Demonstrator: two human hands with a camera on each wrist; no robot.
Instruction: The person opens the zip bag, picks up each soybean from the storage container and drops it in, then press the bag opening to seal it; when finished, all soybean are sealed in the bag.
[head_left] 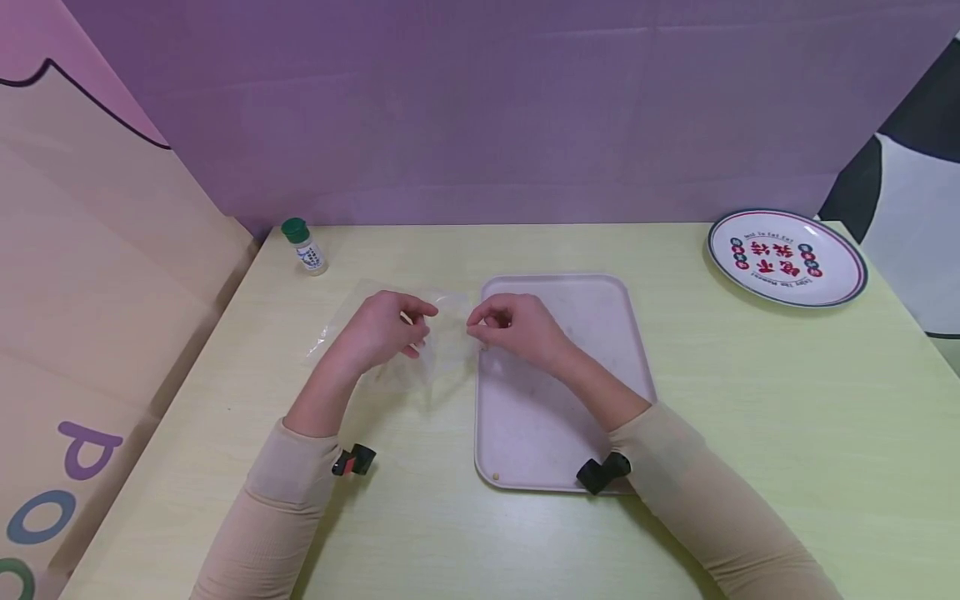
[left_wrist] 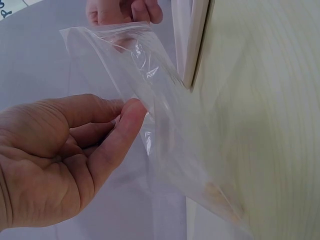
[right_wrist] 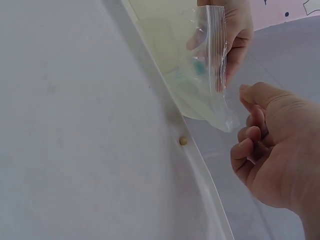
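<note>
Tray (head_left: 540, 446) is lying nearest. Right hand (head_left: 519, 329) is hovering by its left edge, fingers (right_wrist: 252, 135) curling; cannot tell whether they're gripping anything. Just left, clear bag (left_wrist: 170, 130) is slanting down-left, zip end facing them; nearer left hand (head_left: 384, 327) is pinching it.

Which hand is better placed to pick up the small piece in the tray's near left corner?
Probably the right hand for the small piece: it is over the tray and holds nothing I can see, while the left hand pinches the clear bag.
</note>
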